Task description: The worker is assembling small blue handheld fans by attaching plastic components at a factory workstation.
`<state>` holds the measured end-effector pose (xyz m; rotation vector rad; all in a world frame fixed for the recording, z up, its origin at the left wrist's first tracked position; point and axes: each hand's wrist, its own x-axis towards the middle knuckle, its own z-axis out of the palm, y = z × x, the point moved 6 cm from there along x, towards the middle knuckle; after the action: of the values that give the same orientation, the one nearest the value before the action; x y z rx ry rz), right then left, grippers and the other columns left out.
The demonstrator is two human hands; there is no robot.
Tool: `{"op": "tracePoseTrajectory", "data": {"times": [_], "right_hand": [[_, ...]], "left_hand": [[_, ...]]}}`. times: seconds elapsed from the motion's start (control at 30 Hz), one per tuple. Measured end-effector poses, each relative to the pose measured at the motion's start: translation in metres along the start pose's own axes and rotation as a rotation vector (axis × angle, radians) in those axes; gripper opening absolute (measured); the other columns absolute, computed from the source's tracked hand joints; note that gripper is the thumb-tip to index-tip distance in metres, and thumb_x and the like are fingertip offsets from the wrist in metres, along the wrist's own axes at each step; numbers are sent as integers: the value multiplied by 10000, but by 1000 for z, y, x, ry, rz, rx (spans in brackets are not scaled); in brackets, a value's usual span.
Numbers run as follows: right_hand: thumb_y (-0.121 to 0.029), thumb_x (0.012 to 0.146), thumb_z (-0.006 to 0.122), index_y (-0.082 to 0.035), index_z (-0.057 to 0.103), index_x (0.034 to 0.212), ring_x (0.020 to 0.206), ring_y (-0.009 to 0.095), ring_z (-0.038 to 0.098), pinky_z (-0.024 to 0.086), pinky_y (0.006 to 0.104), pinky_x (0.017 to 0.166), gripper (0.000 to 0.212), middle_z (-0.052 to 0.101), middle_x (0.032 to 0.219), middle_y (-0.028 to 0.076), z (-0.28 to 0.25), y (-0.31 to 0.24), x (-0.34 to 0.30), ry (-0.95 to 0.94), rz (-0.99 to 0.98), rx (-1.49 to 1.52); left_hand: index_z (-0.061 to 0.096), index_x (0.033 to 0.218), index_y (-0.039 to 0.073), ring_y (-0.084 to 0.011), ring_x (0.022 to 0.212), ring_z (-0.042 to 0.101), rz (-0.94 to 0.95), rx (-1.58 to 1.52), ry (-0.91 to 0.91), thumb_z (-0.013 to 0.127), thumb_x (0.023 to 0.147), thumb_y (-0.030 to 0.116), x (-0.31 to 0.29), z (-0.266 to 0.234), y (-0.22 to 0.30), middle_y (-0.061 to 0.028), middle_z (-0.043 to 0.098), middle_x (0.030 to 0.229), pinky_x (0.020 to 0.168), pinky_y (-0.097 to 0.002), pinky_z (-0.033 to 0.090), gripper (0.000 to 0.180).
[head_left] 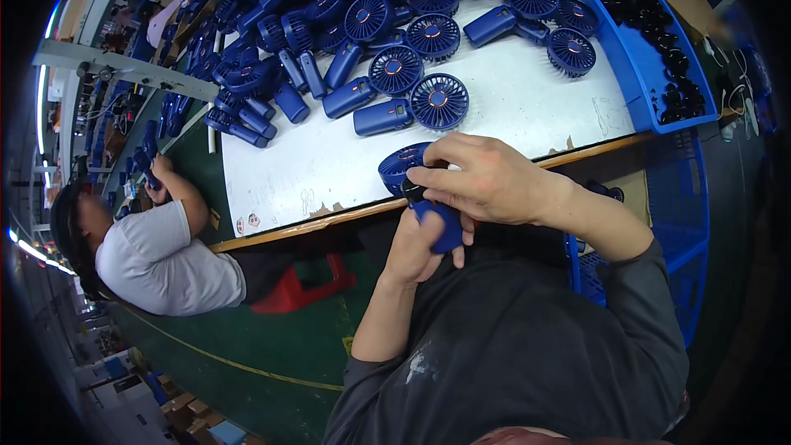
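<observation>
A blue handheld fan (400,166) is held at the table's front edge, its round grille tipped toward the tabletop. My left hand (412,249) is wrapped round the fan's handle from below, the thumb smeared by motion. Over the neck of the fan, my right hand (494,183) is closed, its fingers pinching at a small black part (412,191) there; the fingers hide most of that part. Just beyond lies another blue fan (439,101) with its handle to the left.
Many more blue fans (368,18) are heaped over the far white tabletop (519,99). A blue tray (630,58) at right holds small black parts (659,33). Below it stands a blue crate (688,198). At left a co-worker (156,255) handles fans; a red stool (305,288) is nearby.
</observation>
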<state>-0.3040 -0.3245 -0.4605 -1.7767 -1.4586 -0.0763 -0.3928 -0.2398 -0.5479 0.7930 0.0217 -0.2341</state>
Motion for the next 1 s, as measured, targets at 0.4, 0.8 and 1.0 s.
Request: {"op": "tracePoseTrajectory", "data": {"times": [0.4, 0.8, 1.0], "right_hand": [[-199, 695, 759, 89, 493, 1231, 1031, 435, 522, 435, 511, 911, 664, 521, 1115, 265, 20, -25, -43, 225, 269, -238], [-130, 900, 629, 84, 489, 1274, 1023, 258, 589, 448, 352, 934, 453, 603, 1132, 189, 31, 82, -442, 606, 1456, -1], [-213, 828, 700, 51, 641, 1005, 904, 301, 690, 520, 404, 783, 323, 689, 929, 226, 114, 160, -598, 145, 1849, -72]], "left_hand": [[411, 1368, -55, -311, 1274, 486, 222, 644, 207, 469, 994, 320, 18, 14, 2, -219, 484, 1376, 1078, -413, 380, 532], [276, 1431, -190, -414, 1345, 443, 388, 1156, 1329, 606, 922, 515, -26, -251, 267, -362, 436, 1415, 1101, -394, 358, 930], [321, 1380, -214, -377, 1154, 611, 331, 1153, 1447, 706, 868, 399, -13, -334, 281, -338, 572, 1261, 980, -370, 469, 887]]}}
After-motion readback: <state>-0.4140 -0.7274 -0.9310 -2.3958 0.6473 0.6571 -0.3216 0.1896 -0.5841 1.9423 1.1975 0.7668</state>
